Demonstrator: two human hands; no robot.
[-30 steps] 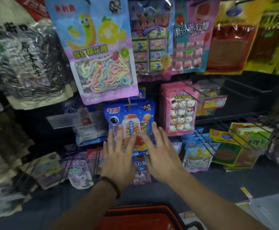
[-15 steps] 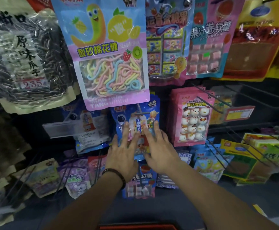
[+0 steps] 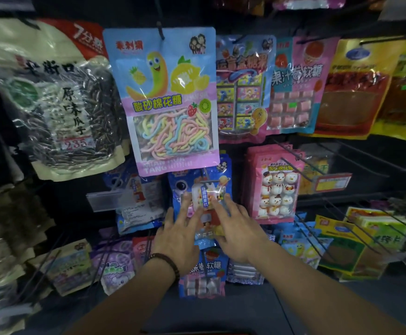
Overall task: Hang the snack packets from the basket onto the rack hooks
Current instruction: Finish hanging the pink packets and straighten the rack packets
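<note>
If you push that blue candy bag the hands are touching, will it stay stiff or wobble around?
Probably wobble. The blue candy bag hangs from a thin hook at its top, so a push would likely swing it. Its shiny plastic front looks soft and a bit slippery under the left hand and right hand. It's likely light, being small.

The blue snack packet hangs upright on its rack hook, in the middle row, just under the big pink and blue marshmallow bag. It has a clear window with small coloured candies and an astronaut picture at its left. My fingers cover its lower half.
</note>
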